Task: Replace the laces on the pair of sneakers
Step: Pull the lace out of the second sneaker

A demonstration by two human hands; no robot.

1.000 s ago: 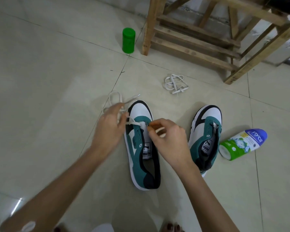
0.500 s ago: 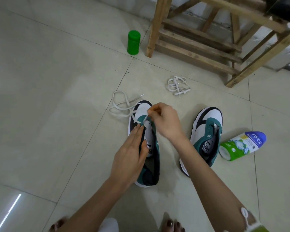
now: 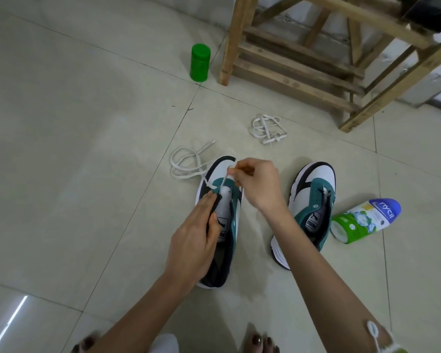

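Note:
Two white, teal and black sneakers stand on the tiled floor. My left hand (image 3: pixel 194 240) rests on the left sneaker (image 3: pixel 233 225), fingers straight along its lace-hole edge and tongue. My right hand (image 3: pixel 257 184) pinches a white lace (image 3: pixel 186 165) just above the toe end of the lace holes. The rest of that lace lies looped on the floor to the left of the toe. The right sneaker (image 3: pixel 313 200) has no lace in it. A second white lace (image 3: pixel 267 128) lies bundled on the floor beyond the shoes.
A green jar (image 3: pixel 200 62) stands by the leg of a wooden frame (image 3: pixel 298 67) at the back. A green and blue bottle (image 3: pixel 364 220) lies on its side right of the right sneaker. My toes (image 3: pixel 260 343) show at the bottom edge.
My left hand let go of the lace and came down flat on the left sneaker. My right hand moved up toward the toe, still pinching the lace.

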